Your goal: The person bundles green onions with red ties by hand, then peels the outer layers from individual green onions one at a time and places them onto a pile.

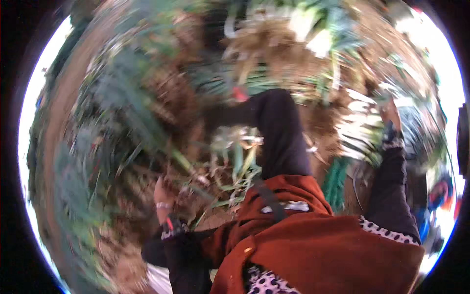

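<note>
Motion blurs much of the head view. At the lower left, my left hand (164, 193) reaches down among leafy stalks and brown, soil-covered roots; its fingers are smeared, so any hold is hidden. On the right, my right hand (391, 115) is at the edge of a row of leeks (360, 125) with white shanks lying side by side. Its fingers are too blurred to read, and I cannot tell whether it grips a leek or only touches the row. Loose stalks and leaf scraps (237, 157) lie on the soil between my hands.
More leeks (318, 29) with green tops and tangled roots lie at the far side. Blurred green leaves (132, 98) cover the left. My dark-trousered knee (284, 127) juts out in the middle. Beside it on the right is a green, net-like strip (335, 181).
</note>
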A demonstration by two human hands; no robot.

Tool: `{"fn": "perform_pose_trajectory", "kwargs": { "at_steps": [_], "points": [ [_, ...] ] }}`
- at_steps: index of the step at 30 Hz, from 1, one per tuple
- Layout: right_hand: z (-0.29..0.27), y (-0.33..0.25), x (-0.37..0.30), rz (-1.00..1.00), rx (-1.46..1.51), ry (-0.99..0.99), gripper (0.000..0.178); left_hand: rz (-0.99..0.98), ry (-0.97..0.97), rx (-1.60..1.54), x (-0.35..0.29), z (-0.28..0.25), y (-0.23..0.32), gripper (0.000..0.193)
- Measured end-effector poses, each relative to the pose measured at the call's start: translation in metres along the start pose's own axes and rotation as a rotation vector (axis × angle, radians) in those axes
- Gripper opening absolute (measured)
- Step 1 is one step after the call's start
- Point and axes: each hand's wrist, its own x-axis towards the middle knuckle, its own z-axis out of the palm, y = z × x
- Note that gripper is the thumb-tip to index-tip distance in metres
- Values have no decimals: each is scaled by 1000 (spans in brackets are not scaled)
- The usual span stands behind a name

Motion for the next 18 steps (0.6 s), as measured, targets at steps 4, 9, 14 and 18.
{"fn": "perform_pose_trajectory", "kwargs": {
  "at_steps": [4, 9, 14, 18],
  "points": [
    [70, -115, 38, 836, 811, -259, 66, 27, 55, -350, -11, -21, 59, 19],
    [221, -397, 130, 377, 840, -641, 40, 184, 130, -354, -28, -42, 96, 16],
    [398, -629, 52, 155, 869, -1422, 29, 209, 374, -394, -42, -44, 93, 24],
    [522, -667, -53, 34, 481, -1291, 47, 212, 269, -314, -49, -30, 103, 25]
  ]
}}
